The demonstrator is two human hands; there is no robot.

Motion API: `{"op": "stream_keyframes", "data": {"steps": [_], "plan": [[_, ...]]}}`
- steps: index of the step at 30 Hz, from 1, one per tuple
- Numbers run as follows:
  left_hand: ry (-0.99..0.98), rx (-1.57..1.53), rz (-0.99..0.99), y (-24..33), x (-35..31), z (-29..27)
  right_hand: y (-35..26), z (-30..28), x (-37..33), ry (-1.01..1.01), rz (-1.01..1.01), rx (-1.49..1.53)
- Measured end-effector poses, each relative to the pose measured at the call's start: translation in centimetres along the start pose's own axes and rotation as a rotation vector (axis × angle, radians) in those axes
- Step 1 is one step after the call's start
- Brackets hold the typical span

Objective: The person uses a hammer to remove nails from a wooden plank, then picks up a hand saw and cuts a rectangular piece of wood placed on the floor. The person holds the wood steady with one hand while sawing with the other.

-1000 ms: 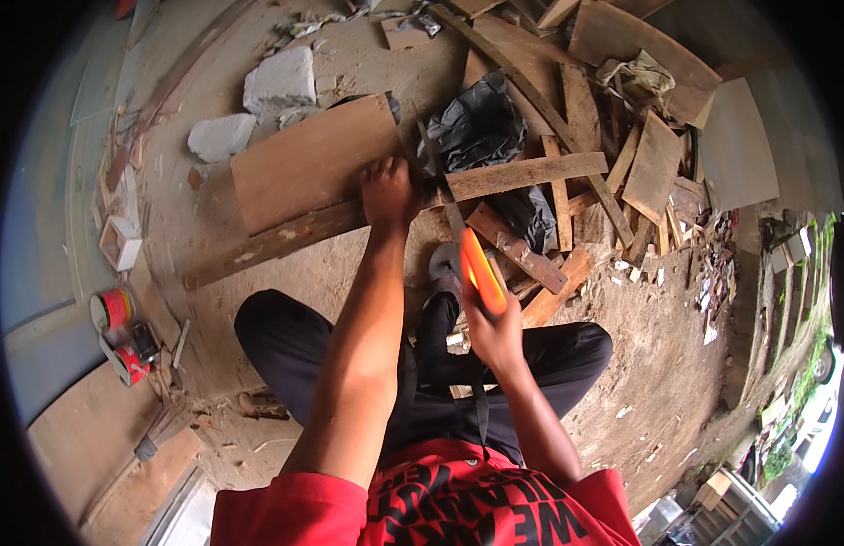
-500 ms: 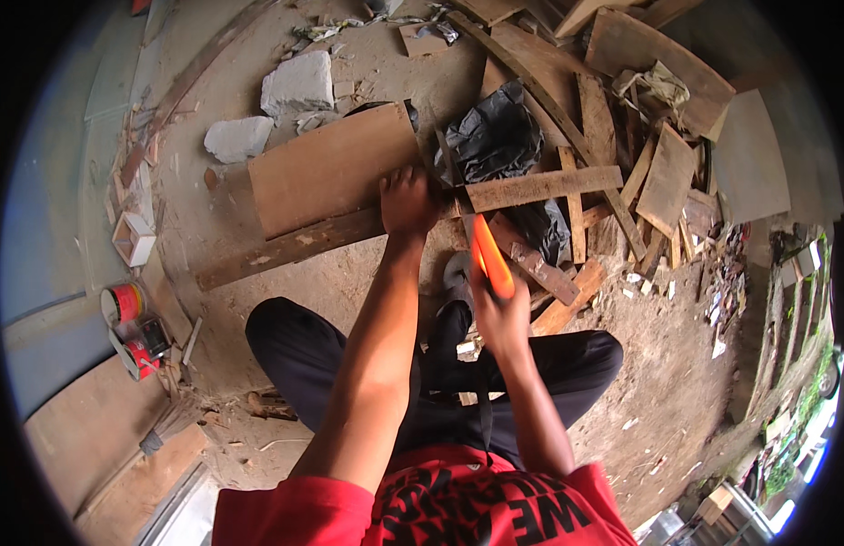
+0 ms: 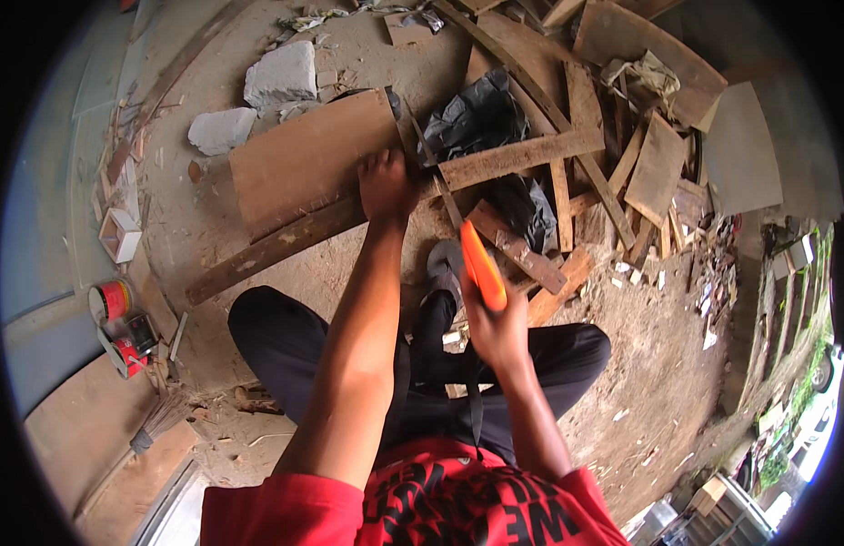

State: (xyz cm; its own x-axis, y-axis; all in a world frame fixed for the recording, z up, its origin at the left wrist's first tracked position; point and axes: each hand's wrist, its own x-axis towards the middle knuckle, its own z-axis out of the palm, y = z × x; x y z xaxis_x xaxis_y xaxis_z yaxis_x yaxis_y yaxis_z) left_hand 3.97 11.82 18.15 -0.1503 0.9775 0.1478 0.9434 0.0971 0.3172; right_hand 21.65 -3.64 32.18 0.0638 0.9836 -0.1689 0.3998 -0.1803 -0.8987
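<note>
My right hand [image 3: 497, 326] is closed round the orange handle of a handsaw [image 3: 482, 268]. The saw's narrow blade runs up and to the left, across a long wooden plank [image 3: 286, 250], just right of my left hand. With fingers curled, my left hand [image 3: 388, 189] grips and presses the plank beside the cut; its fingertips are partly hidden. Beyond the plank, and touching its far side, is a flat brown board [image 3: 317, 159]. To the right of the blade, the plank's other part [image 3: 522, 156] stretches toward a wood pile.
Wood scraps [image 3: 658, 173] pile up at the far right, with a black plastic sheet [image 3: 477, 118] near the blade. Two pale blocks [image 3: 281, 75] lie far left. Red cans [image 3: 110, 300] stand at the left. My shoe [image 3: 445, 259] is close below the plank.
The handsaw has been drawn back toward me, so more blade shows on the near side of the plank. My left hand keeps its hold. The whole view has shifted slightly.
</note>
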Motion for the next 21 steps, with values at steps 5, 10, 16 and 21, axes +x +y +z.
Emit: {"op": "stream_keyframes", "data": {"steps": [5,10,16,21], "plan": [[0.191,-0.021,0.092,-0.9,0.3,1.9,-0.6,-4.7,-6.4,-0.022,0.086,-0.007],[0.123,-0.068,0.098,0.3,0.0,0.3,0.3,1.1,5.5,-0.009,-0.006,0.029],[0.016,-0.039,0.040,-0.3,-0.2,0.1,2.1,-0.5,-1.3,-0.012,0.008,0.086],[0.053,0.037,0.102,-0.3,-0.7,0.9,1.2,-3.4,-5.8,-0.027,0.172,0.083]]}}
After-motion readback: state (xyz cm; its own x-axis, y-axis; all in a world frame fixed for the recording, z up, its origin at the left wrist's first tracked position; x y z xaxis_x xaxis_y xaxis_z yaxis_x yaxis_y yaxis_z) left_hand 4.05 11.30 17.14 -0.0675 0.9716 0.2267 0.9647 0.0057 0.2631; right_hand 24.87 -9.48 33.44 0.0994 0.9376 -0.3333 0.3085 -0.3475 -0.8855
